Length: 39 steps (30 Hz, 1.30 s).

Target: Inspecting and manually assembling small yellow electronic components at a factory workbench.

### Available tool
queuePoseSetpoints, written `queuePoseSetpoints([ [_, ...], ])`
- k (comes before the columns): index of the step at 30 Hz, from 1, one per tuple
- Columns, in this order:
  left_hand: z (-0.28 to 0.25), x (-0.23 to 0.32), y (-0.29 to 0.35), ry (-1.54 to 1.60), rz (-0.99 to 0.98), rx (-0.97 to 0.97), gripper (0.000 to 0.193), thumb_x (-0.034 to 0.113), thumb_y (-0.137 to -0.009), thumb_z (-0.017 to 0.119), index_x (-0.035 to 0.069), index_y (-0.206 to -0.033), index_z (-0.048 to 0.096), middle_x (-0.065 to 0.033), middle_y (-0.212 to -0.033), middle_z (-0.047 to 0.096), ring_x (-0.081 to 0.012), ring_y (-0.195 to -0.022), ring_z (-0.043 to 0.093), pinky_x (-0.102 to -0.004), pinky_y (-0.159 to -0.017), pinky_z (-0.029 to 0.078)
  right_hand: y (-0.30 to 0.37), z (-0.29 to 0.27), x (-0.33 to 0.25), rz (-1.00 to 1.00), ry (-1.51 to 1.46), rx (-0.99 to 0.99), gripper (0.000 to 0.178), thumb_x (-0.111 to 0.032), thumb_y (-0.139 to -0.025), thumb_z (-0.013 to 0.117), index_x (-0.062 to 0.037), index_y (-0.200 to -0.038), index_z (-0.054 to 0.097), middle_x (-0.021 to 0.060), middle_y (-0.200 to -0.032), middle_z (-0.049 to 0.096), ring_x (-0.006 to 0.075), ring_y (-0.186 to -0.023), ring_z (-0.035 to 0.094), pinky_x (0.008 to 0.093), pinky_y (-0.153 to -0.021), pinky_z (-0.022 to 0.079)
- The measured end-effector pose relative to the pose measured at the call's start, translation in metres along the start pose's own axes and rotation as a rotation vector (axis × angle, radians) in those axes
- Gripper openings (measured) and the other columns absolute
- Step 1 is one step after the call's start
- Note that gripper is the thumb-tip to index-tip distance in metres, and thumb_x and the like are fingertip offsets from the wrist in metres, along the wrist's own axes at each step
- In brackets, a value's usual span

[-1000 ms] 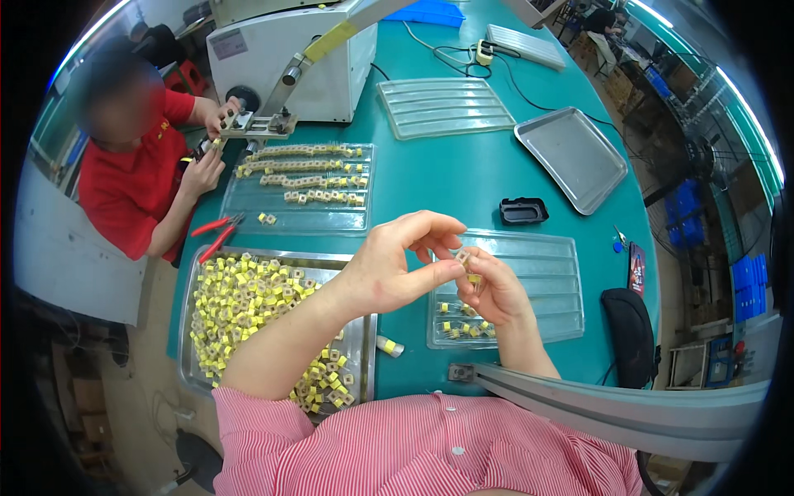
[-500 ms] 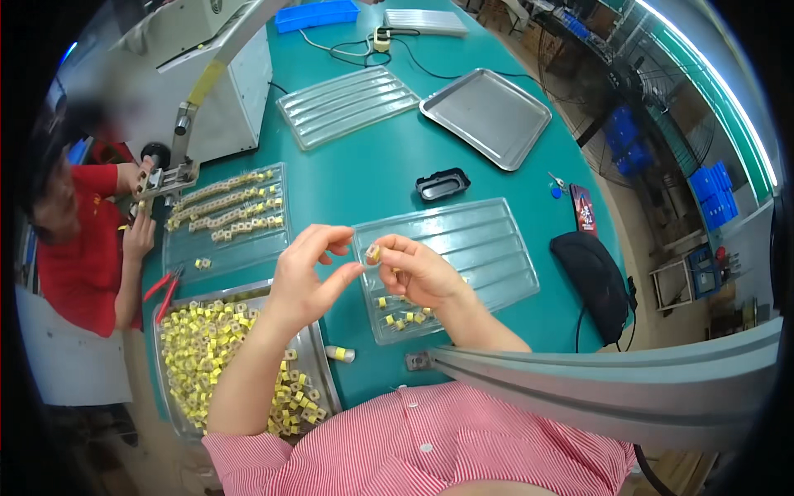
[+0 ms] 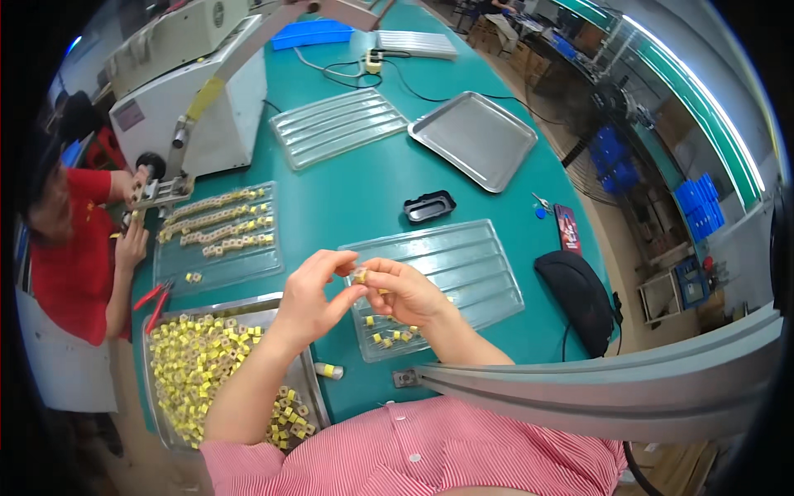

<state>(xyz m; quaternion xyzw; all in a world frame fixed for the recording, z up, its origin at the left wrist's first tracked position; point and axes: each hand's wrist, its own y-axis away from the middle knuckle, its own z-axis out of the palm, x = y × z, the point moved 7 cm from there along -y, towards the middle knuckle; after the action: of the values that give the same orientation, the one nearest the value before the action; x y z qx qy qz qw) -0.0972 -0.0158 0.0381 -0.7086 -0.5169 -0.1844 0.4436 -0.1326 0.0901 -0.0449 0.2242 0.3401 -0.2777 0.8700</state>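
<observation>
A small beige block wrapped in yellow tape (image 3: 360, 277), which looks like a coil, is pinched between the thumb and fingers of my right hand (image 3: 409, 293). My left hand (image 3: 314, 289) is curved beside it, thumb and fingers apart; their tips come close to the block, and whether they touch it I cannot tell. Below both hands is a clear ribbed plastic tray (image 3: 471, 273) with several more yellow-taped blocks (image 3: 395, 337) at its near left. Left of my left forearm, a metal tray (image 3: 317, 397) holds a heap of such blocks (image 3: 198, 364).
At the left a co-worker in red (image 3: 87, 256) handles a machine (image 3: 194, 116), near a tray of block rows (image 3: 260, 263) and red pliers (image 3: 155, 304). A metal arm (image 3: 595, 393) crosses at right. Beyond lie a black holder (image 3: 430, 207), a bare metal tray (image 3: 475, 140) and a black case (image 3: 579, 302).
The view has shifted, so the table sits lower and slightly left. My left hand has come a little closer to the block, which stays in my right hand.
</observation>
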Motion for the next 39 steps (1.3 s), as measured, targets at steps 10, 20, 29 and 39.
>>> queuePoseSetpoints([
  [10, 0.000, 0.003, 0.003, 0.135, 0.102, 0.028, 0.025, 0.008, -0.067, 0.064, 0.003, -0.090, 0.055, -0.0099, -0.081, 0.056, -0.0207, -0.072, 0.056, -0.0284, -0.062, 0.045, 0.003, 0.005, 0.003, 0.009, 0.047, -0.053, 0.018, -0.021, -0.082, 0.050, -0.0035, -0.087, 0.051, 0.0020, -0.066, 0.052, 0.0063, -0.047, 0.043, 0.0187, -0.039, 0.032],
  [20, -0.006, 0.003, 0.003, 0.115, 0.055, 0.102, 0.015, 0.006, -0.067, 0.063, 0.002, -0.081, 0.058, -0.0099, -0.074, 0.056, -0.0201, -0.067, 0.057, -0.0277, -0.060, 0.045, 0.006, 0.012, -0.004, -0.038, 0.025, -0.113, 0.019, -0.017, -0.083, 0.049, -0.0032, -0.096, 0.050, 0.0033, -0.069, 0.052, 0.0081, -0.048, 0.045, 0.0184, -0.039, 0.033],
  [29, 0.016, -0.027, 0.017, 0.461, -0.338, 0.108, 0.015, 0.013, -0.077, 0.057, -0.001, -0.083, 0.054, -0.0052, -0.073, 0.058, -0.0083, -0.066, 0.054, -0.0221, -0.059, 0.044, 0.003, 0.004, -0.010, -0.245, 0.378, 0.139, 0.022, -0.003, -0.074, 0.057, -0.0037, -0.096, 0.050, 0.0020, -0.067, 0.051, 0.0060, -0.047, 0.042, 0.0182, -0.038, 0.031],
  [39, 0.003, -0.017, 0.018, 0.397, -0.229, 0.097, 0.012, 0.008, -0.080, 0.052, -0.002, -0.084, 0.055, -0.0065, -0.074, 0.058, -0.0106, -0.068, 0.056, -0.0227, -0.060, 0.045, 0.003, 0.008, -0.003, -0.093, 0.202, -0.024, 0.015, -0.015, -0.081, 0.050, -0.0013, -0.087, 0.052, 0.0040, -0.065, 0.052, 0.0067, -0.044, 0.041, 0.0186, -0.038, 0.031],
])
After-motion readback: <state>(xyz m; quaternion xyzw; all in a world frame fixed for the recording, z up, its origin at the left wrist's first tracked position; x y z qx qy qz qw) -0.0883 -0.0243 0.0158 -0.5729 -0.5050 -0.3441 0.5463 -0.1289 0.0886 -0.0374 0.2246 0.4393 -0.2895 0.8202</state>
